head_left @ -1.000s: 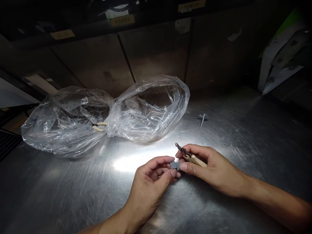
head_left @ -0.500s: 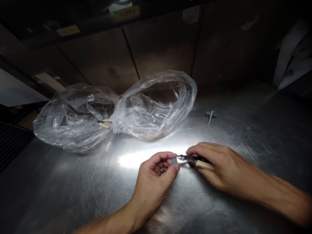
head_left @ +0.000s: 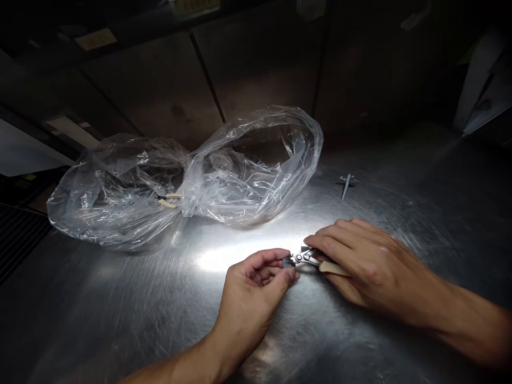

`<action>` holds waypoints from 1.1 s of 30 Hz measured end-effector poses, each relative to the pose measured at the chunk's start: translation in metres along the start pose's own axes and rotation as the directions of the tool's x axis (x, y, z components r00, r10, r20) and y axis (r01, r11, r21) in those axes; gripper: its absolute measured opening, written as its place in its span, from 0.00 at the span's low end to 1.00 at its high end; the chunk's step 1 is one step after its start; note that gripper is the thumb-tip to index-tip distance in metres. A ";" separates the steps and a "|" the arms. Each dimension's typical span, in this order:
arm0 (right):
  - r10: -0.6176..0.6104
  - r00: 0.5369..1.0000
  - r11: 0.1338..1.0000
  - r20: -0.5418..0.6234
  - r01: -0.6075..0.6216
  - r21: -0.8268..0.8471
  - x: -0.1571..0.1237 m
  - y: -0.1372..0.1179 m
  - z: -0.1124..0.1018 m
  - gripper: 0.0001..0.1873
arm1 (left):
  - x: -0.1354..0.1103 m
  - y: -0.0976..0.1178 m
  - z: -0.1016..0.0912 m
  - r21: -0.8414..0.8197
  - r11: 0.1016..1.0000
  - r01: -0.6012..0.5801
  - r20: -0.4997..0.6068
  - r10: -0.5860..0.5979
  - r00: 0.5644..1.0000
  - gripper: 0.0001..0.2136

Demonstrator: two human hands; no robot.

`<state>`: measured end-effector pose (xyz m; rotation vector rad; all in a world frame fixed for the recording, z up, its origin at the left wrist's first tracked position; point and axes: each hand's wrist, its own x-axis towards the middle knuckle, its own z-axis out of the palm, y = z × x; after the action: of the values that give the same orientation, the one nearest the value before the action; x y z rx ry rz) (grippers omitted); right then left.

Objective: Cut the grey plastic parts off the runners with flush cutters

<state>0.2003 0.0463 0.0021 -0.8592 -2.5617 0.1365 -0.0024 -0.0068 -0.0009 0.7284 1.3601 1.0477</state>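
Note:
Between thumb and forefinger, my left hand point(head_left: 256, 290) pinches a small grey plastic part point(head_left: 287, 263). My right hand point(head_left: 364, 266) is wrapped round a pair of nippers point(head_left: 310, 258) with cream-coloured handles. The metal jaws point left and meet the upper right edge of the grey part; whether they touch it or have closed on it I cannot tell. Most of the grip on the handles is hidden by my right fingers.
Two clear plastic bags point(head_left: 256, 200) point(head_left: 92, 218) with grey pieces inside stand at the back left. Another cream-handled tool point(head_left: 170, 200) lies by the left bag. A thin grey plastic piece point(head_left: 346, 186) rests at the back right of the metal table point(head_left: 132, 309).
The nippers have turned in my right hand, so their pivot now faces me, and the jaws are closer over the grey part. The view has shifted slightly.

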 end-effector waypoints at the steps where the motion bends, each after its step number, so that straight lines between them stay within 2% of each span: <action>1: -0.007 1.000 1.000 -0.004 0.007 -0.013 0.000 0.000 0.000 0.12 | 0.000 0.000 0.000 -0.001 1.000 0.002 -0.001 -0.002 1.000 0.14; 12: -0.045 0.999 0.995 0.009 0.045 -0.085 0.000 -0.001 0.000 0.12 | 0.000 0.002 0.001 -0.005 0.999 0.033 -0.007 -0.033 0.999 0.14; 18: -0.081 0.995 0.986 -0.051 0.073 -0.149 0.001 -0.001 -0.001 0.13 | 0.001 0.000 0.000 0.019 0.999 0.031 -0.023 -0.031 0.999 0.14; 33: -0.150 0.988 0.964 -0.023 0.141 -0.227 0.000 0.001 -0.005 0.13 | 0.001 0.005 0.004 -0.007 0.996 0.091 -0.019 -0.091 0.996 0.13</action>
<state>0.2028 0.0473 0.0064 -0.7394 -2.6255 -0.2167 0.0005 -0.0035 0.0039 0.6474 1.3936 0.9882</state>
